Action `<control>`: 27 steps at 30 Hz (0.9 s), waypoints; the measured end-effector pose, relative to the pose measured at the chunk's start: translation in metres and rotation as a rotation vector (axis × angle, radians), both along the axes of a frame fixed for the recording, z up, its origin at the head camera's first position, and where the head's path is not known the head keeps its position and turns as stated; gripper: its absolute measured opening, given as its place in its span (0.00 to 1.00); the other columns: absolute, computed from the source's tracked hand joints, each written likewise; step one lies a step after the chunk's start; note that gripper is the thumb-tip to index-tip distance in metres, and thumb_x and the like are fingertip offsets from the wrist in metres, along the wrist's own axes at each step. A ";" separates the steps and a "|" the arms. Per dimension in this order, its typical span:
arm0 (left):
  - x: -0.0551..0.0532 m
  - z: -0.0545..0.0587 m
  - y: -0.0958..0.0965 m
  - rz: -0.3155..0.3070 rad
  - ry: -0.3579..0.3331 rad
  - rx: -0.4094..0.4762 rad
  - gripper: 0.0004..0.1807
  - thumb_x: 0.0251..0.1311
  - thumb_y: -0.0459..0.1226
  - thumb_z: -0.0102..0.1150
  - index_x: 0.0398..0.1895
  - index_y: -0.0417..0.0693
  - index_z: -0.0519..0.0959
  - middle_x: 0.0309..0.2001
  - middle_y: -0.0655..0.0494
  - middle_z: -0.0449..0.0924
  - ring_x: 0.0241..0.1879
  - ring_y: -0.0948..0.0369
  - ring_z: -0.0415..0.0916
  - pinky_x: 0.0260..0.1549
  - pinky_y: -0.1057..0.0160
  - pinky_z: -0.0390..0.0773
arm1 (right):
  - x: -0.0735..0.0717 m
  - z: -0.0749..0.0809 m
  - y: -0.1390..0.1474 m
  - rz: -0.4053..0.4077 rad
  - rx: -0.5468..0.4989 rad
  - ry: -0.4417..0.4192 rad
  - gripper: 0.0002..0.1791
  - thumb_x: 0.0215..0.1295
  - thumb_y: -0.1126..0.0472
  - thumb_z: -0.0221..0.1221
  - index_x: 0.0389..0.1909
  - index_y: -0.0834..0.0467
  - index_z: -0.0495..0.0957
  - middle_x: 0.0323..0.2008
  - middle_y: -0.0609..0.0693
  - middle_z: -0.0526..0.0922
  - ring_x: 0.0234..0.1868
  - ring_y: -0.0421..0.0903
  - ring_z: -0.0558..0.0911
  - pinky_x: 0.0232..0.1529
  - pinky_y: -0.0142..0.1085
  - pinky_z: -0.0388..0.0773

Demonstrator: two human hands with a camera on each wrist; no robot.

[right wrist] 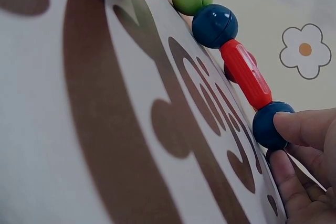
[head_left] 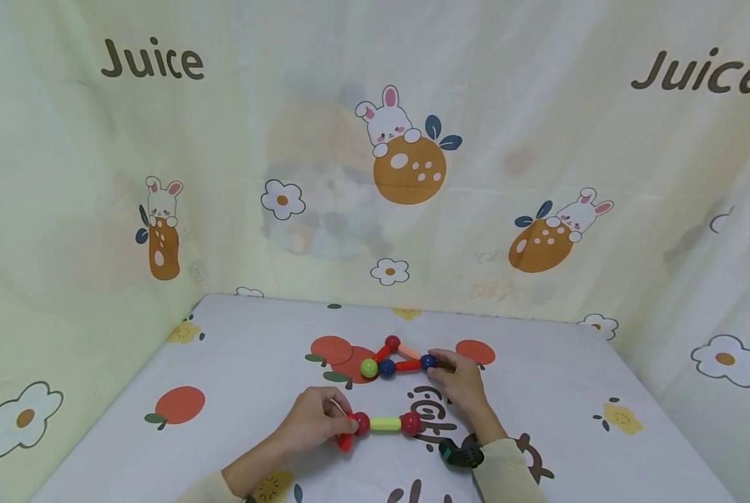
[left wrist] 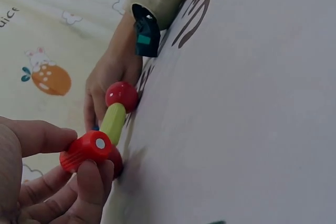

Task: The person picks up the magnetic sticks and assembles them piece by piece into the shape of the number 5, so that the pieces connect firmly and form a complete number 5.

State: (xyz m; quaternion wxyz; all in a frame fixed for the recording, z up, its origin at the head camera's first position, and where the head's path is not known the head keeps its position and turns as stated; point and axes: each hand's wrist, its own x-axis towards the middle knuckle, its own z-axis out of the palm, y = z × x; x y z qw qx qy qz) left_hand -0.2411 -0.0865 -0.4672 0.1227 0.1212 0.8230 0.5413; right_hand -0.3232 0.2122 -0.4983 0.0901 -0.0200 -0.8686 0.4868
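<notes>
In the head view my left hand (head_left: 317, 418) pinches a red magnetic rod (left wrist: 86, 150) between thumb and fingers. Against that rod sits a red ball (head_left: 361, 423), joined by a yellow-green rod (head_left: 385, 424) to a second red ball (head_left: 410, 424). Farther back, my right hand (head_left: 461, 383) grips a dark blue ball (right wrist: 272, 125) at the right corner of a flat shape. From it a red rod (right wrist: 245, 74) runs to another blue ball (right wrist: 214, 26), beside a green ball (head_left: 369, 367). A pink rod (head_left: 409, 351) and a short red rod (head_left: 383, 353) meet at the back red ball (head_left: 392, 343).
A white tablecloth (head_left: 255, 363) printed with fruit and brown lettering lies under everything. Patterned curtains (head_left: 325, 140) close off the back and both sides. A black band with a device (head_left: 461, 453) is on my right wrist.
</notes>
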 end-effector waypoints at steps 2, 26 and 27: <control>0.002 0.000 0.001 0.003 -0.012 0.011 0.11 0.56 0.37 0.72 0.37 0.42 0.80 0.27 0.53 0.83 0.23 0.59 0.79 0.28 0.62 0.81 | 0.001 0.000 0.000 0.004 -0.006 0.002 0.21 0.66 0.66 0.64 0.61 0.56 0.81 0.55 0.55 0.85 0.57 0.53 0.81 0.62 0.52 0.76; -0.001 -0.012 0.011 0.077 -0.052 0.008 0.23 0.53 0.41 0.77 0.45 0.44 0.75 0.29 0.55 0.86 0.25 0.57 0.82 0.29 0.62 0.80 | 0.000 0.001 0.001 0.020 -0.007 0.012 0.22 0.66 0.66 0.65 0.61 0.57 0.81 0.55 0.55 0.85 0.57 0.52 0.81 0.62 0.51 0.76; -0.001 -0.012 0.012 0.084 -0.052 0.005 0.24 0.53 0.42 0.77 0.46 0.44 0.74 0.29 0.56 0.86 0.25 0.57 0.82 0.30 0.62 0.80 | 0.000 0.001 0.001 0.020 -0.006 0.011 0.22 0.66 0.66 0.65 0.61 0.57 0.81 0.55 0.55 0.85 0.57 0.52 0.81 0.62 0.51 0.76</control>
